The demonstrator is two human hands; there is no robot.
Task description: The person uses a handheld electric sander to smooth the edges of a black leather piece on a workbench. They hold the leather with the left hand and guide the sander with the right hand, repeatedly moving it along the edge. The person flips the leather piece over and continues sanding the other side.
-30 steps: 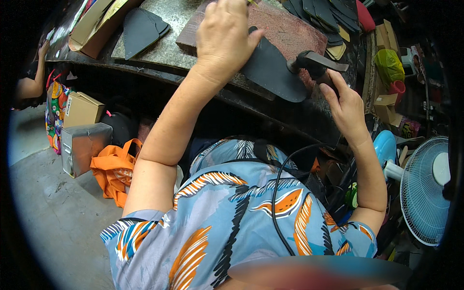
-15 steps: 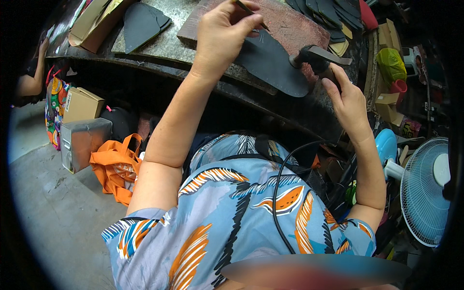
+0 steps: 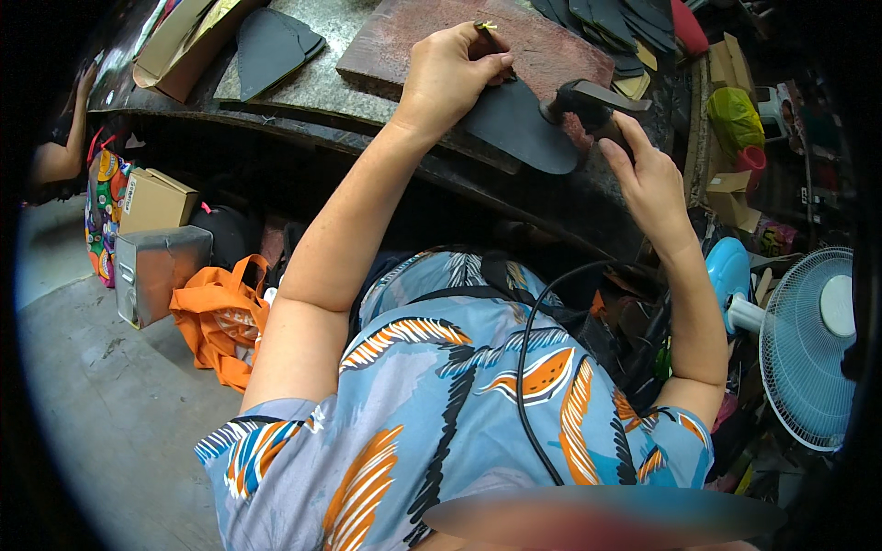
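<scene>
My left hand (image 3: 446, 78) is closed round a thin dark rod-shaped tool (image 3: 485, 34), perhaps a punch, with a yellowish upper end. It stands fairly upright over the far part of a black sole-shaped sheet (image 3: 525, 129); the fingers hide its lower end. That sheet lies across the near edge of a worn reddish board (image 3: 551, 57). To its right, my right hand (image 3: 650, 179) grips a hammer (image 3: 597, 96) by the handle. The hammer's dark head, with a flat metal claw-like end, hangs just above the sheet's right side.
Stacked black sheets lie at the back left (image 3: 276, 50) and the back right (image 3: 625, 23). An open cardboard box (image 3: 179, 55) sits on the table's left. A fan (image 3: 808, 344) stands at right; an orange bag (image 3: 220, 308) and metal box (image 3: 165, 271) are at left. Another person's arm (image 3: 62, 151) shows far left.
My left hand has come down and right, and the slanted rod-shaped tool now stands more upright over the sheet. The hammer stays near the sheet's right side.
</scene>
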